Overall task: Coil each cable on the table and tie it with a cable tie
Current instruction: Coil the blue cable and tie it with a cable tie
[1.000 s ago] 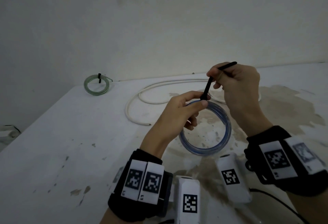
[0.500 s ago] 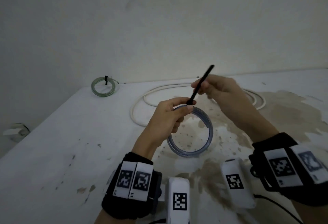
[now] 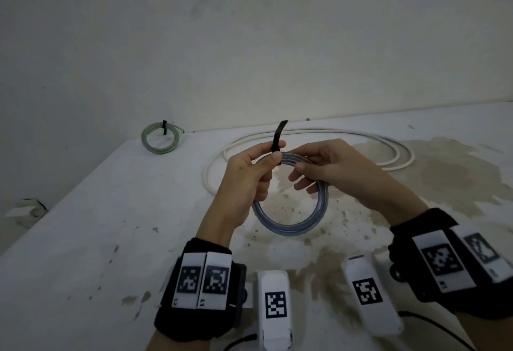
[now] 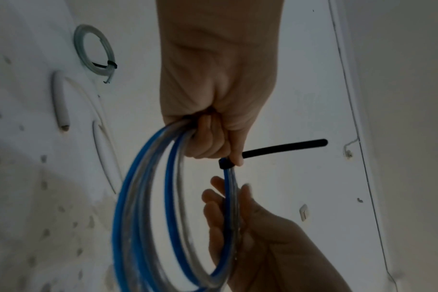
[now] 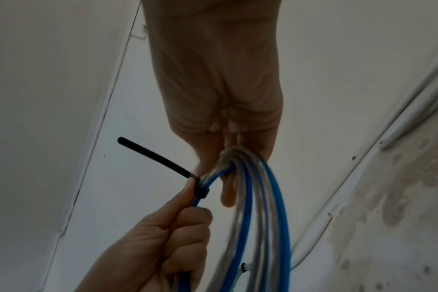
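Note:
A coil of blue and clear cable (image 3: 291,228) (image 4: 143,207) (image 5: 250,227) hangs in the air above the table, held at its top by both hands. A black cable tie (image 3: 278,136) (image 4: 283,147) (image 5: 158,158) is cinched round the strands, its free tail sticking up. My left hand (image 3: 258,164) (image 4: 218,138) pinches the coil right at the tie's head. My right hand (image 3: 319,167) (image 5: 228,154) grips the strands just to the right of the tie, fingers curled round them.
A green coil (image 3: 160,137) tied with a black tie lies at the far left corner. A long loose white cable (image 3: 319,131) loops across the back of the white, stained table (image 3: 97,225). A wall stands right behind.
My right hand has let go of the tie's tail and dropped onto the coil. The tail now stands up by itself above my left thumb. The coil sits lower and more central.

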